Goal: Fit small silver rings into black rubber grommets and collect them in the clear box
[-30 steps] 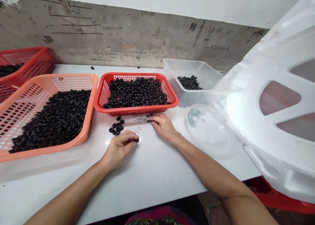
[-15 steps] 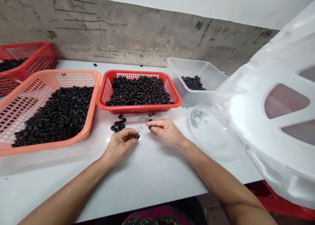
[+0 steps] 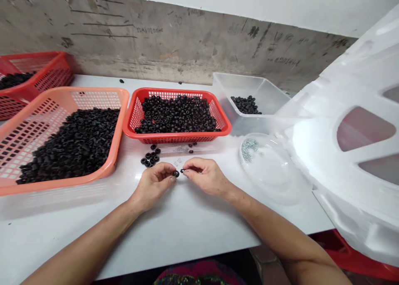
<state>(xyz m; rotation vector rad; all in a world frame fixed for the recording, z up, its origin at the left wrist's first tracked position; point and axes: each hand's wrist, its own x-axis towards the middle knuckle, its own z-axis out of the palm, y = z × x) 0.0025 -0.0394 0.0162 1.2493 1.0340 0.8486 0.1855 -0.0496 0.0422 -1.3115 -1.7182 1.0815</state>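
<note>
My left hand [image 3: 155, 183] pinches a round black piece [image 3: 176, 174] between thumb and fingertips, just above the white table [image 3: 174, 235]. Facing it, my right hand [image 3: 207, 175] grips a smaller black part [image 3: 182, 170], and a narrow gap separates the two pieces. Several round black pieces [image 3: 150, 157] lie together behind my left hand. Tiny clear or silvery bits [image 3: 178, 162] rest on the table behind my fingertips, and a few small black parts [image 3: 191, 151] lie behind my right hand.
A red basket [image 3: 177, 139] of round black pieces stands behind my hands, with an orange basket [image 3: 107, 173] of small black parts to its left. On the right are a clear bin [image 3: 258, 125], a round lid [image 3: 271, 173] with silvery bits, and a large white plastic object [image 3: 324, 135].
My right hand has moved left and slightly down, bringing its small black part close to the round piece. My left hand has barely moved and still holds that piece.
</note>
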